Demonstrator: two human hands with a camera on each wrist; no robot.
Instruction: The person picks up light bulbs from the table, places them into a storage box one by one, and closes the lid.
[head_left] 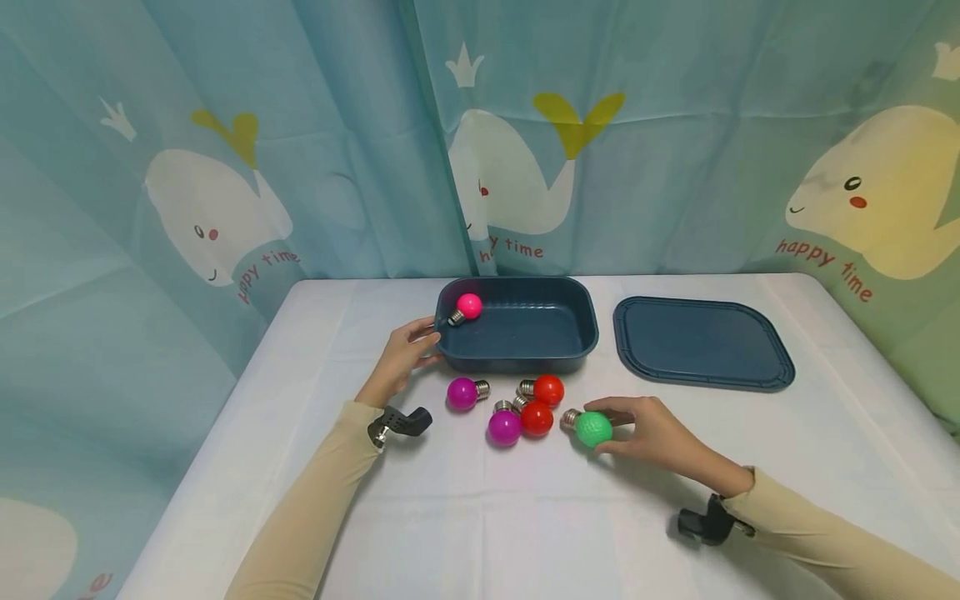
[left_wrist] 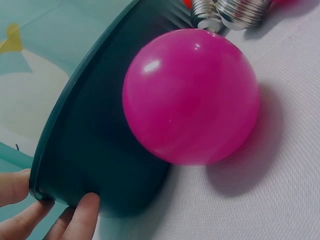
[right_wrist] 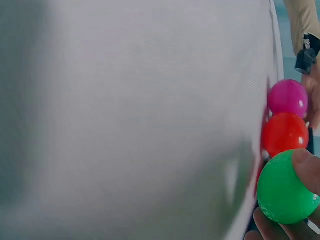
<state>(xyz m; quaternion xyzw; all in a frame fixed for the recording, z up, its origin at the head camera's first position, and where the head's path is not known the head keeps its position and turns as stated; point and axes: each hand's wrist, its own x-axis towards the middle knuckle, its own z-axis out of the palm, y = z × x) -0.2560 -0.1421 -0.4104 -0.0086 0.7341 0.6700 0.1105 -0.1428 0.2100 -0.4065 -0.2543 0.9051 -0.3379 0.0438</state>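
Observation:
My right hand (head_left: 645, 429) pinches a green light bulb (head_left: 594, 428) between thumb and fingers, its metal screw base pointing left. The same green bulb (right_wrist: 286, 187) shows at the lower right of the right wrist view. At the left end of a dark blue plastic bin (head_left: 517, 365), my left hand (head_left: 401, 358) grips the wall, with fingertips (left_wrist: 86, 212) against its outside. A pink bulb (head_left: 469, 306) lies inside the bin's left part. In front of the bin lie a purple bulb (head_left: 462, 394), another purple bulb (head_left: 504, 427) and two red bulbs (head_left: 549, 390).
To the right of the bin, a flat dark blue lid (head_left: 705, 343) lies on the white-covered table (head_left: 480, 517). A curtain with whale prints (head_left: 517, 175) hangs behind the table and along its sides. Each wrist carries a small black camera (head_left: 705, 523).

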